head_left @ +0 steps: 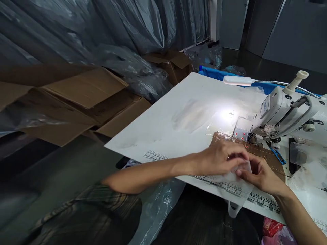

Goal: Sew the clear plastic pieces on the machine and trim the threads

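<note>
My left hand [224, 157] and my right hand [263, 175] meet at the near edge of a white sewing table [178, 112], just above its printed ruler [258, 197]. Both pinch a small piece of thin white translucent fabric [242, 170] between their fingers. A strip of the same material [233, 209] hangs over the table edge below them. The hands rest beside a brown taped patch [265, 153] in front of the white sewing machine [288, 109], whose needle area is lit by a small lamp [238, 80].
Open cardboard boxes [76, 98] lie to the left on the floor, backed by grey plastic sheeting [102, 30]. A clear plastic bag [158, 204] hangs under the table. More white pieces [306, 170] sit at the right, and something red [270, 226] below.
</note>
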The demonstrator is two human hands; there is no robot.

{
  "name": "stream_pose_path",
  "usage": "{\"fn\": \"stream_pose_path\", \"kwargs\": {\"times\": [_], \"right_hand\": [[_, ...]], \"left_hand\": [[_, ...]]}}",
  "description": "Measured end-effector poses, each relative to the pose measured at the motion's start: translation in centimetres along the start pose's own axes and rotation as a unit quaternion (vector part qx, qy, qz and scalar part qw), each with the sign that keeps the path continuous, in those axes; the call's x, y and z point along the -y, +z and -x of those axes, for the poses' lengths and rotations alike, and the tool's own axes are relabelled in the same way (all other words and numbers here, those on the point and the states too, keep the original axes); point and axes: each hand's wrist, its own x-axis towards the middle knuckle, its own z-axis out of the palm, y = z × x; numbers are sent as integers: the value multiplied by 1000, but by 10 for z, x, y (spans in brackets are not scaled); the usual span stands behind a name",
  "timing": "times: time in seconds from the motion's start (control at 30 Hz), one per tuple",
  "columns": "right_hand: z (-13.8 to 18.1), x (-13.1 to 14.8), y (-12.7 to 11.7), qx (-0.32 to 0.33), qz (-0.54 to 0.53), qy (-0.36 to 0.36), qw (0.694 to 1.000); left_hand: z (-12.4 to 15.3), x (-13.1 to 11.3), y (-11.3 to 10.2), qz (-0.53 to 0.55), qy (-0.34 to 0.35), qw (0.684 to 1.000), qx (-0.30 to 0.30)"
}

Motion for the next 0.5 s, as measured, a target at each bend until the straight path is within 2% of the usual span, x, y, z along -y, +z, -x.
{"fn": "stream_pose_path", "kwargs": {"times": [0.07, 0.1, 0.17, 0.23, 0.3, 0.37, 0.5], "right_hand": [[-1, -5, -3, 4, -7, 71, 997], [-1, -9, -7, -14, 8, 93, 996], [-2, -17, -18, -87, 86, 105, 987], [-3, -21, -27, -156, 194, 86, 965], [-4, -19, -29, -178, 275, 62, 943], [-7, -14, -24, -169, 319, 56, 931], [-12, -7, -9, -174, 390, 93, 899]], "left_hand": [[-1, 8, -16, 14, -75, 997, -30], [-2, 13, -24, 20, -112, 993, -40], [-5, 26, -36, 13, -170, 984, -60], [-9, 36, -42, -9, -209, 975, -71], [-12, 42, -43, -23, -227, 971, -71], [-15, 42, -42, -33, -229, 971, -64], [-19, 37, -40, -50, -219, 973, -57]]}}
